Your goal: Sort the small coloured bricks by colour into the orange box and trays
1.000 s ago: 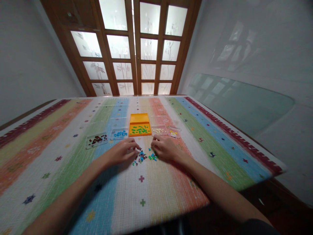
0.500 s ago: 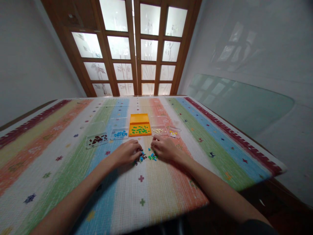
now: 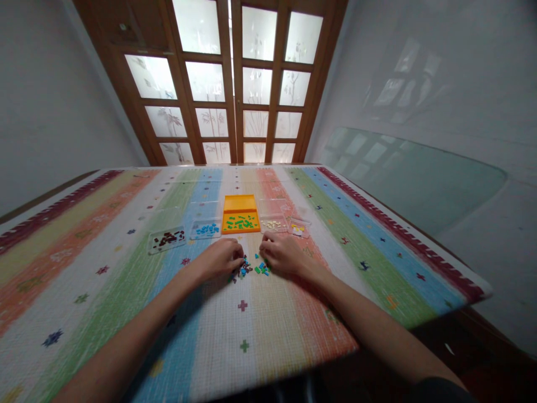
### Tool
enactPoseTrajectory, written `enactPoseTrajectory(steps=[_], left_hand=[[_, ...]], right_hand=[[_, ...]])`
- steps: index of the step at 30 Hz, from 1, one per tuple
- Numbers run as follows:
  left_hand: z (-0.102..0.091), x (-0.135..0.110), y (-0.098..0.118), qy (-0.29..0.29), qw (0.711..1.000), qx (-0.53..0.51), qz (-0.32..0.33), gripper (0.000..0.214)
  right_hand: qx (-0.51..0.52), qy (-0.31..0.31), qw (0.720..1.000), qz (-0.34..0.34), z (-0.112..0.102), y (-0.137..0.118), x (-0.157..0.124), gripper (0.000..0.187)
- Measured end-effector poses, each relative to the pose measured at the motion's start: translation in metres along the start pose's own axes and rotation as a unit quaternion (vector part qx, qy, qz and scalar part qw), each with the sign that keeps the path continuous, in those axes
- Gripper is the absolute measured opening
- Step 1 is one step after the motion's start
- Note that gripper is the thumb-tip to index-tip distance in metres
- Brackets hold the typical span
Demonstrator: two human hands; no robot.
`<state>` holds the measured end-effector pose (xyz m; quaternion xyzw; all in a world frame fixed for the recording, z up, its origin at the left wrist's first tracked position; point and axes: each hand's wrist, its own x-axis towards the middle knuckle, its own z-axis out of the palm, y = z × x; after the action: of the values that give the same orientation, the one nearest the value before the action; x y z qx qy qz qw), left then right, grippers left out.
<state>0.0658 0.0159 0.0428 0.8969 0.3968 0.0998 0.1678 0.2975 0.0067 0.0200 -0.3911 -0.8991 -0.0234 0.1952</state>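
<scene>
My left hand [image 3: 224, 256] rests on the cloth with its fingers curled together, beside a small heap of brown and blue toy building bricks [image 3: 244, 270]. Anything between those fingertips is hidden. Across from it, my right hand [image 3: 282, 254] also has bent, closed fingers, at the edge of a looser group of green and blue bricks [image 3: 262, 268]. What its fingertips hold, if anything, cannot be made out. Just beyond both hands an orange-yellow case [image 3: 240, 201] lies with its lid up and green bricks inside.
Clear boxes flank the case: one with dark brown pieces [image 3: 168, 239] and one with blue pieces [image 3: 207, 230] to the left, one with cream pieces [image 3: 274, 225] and one with yellow pieces [image 3: 297, 228] to the right. A striped cloth [image 3: 222, 347] covers the table.
The left fingers have shifted slightly at the heap's edge. The right hand stays almost in place, and the boxes have not moved.
</scene>
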Motion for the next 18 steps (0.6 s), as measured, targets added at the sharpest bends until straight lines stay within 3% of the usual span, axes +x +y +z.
enactPoseTrajectory(steps=[18], left_hand=[[0.0002, 0.0025, -0.0028, -0.019, 1.000, 0.008, 0.018, 0.023]], right_hand=[[0.000, -0.006, 1.000, -0.006, 0.0021, 0.0028, -0.0004, 0.020]])
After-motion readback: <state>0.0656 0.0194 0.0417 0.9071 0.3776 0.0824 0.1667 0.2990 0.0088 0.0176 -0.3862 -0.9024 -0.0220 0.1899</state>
